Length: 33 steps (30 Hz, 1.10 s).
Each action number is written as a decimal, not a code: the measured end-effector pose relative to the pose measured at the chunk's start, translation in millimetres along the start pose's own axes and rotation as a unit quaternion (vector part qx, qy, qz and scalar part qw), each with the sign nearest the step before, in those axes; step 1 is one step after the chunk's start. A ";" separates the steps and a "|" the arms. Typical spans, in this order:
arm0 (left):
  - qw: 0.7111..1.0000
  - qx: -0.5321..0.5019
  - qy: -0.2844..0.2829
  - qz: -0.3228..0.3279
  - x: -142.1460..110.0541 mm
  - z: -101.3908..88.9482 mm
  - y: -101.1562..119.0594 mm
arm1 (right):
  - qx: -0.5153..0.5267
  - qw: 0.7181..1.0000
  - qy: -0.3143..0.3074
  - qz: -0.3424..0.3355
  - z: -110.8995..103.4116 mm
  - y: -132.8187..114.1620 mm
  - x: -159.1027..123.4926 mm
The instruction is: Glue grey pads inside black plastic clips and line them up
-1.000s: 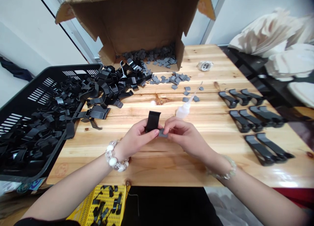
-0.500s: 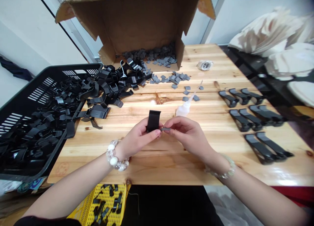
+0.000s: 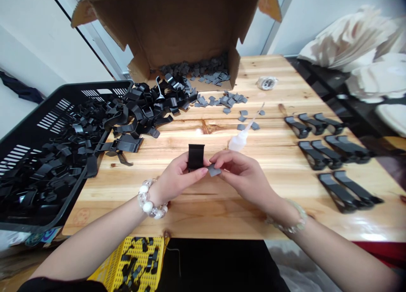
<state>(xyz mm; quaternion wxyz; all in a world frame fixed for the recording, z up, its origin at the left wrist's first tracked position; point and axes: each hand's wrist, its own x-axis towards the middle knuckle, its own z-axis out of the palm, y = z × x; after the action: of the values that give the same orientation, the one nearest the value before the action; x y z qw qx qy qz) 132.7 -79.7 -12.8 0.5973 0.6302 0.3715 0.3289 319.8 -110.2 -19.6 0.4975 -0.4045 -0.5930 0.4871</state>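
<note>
Grey pad has turned since the earlier frame: edge-on then, its flat face toward my camera now, pinched in the right hand just beside the black plastic clip. Left hand grips that clip upright, fingers curled around its lower end. White squeeze bottle lies tilted nearby on the wooden table, its needle nozzle pointing away. Risks I log: a loosening pinch could drop the small pad; wrist drift toward the bottle could knock it; the clip's smooth surface could slip from the left grip.
</note>
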 end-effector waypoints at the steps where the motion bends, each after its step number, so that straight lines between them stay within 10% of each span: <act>1: 1.000 0.000 -0.001 -0.001 0.4 -0.2 0.1 | -0.008 1.000 -0.004 0.003 0.1 0.1 0.0; 7: 0.998 -0.040 -0.038 -0.016 3.6 0.5 -7.1 | 0.037 0.999 -0.015 0.001 -6.9 -8.3 -0.1; 14: 0.993 -0.101 -0.048 -0.046 4.9 2.3 -11.2 | 0.104 0.966 0.234 -0.034 -69.2 -24.7 18.3; 18: 0.983 -0.164 -0.029 -0.077 5.5 3.6 -9.0 | -0.062 0.983 0.161 0.056 -96.9 -8.7 26.2; 25: 0.968 -0.217 0.000 -0.123 6.5 6.1 -2.9 | -0.348 0.930 0.014 0.114 -71.7 15.6 24.0; 33: 0.973 -0.185 -0.020 -0.137 7.3 1.9 -4.0 | -0.047 0.985 0.107 0.123 -51.3 0.6 20.8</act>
<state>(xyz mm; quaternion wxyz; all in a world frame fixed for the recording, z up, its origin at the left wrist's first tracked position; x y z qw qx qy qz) 137.8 -74.4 -17.1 0.7506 0.4579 0.3748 0.2940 366.6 -81.0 -14.5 0.4747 -0.5472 -0.5039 0.4704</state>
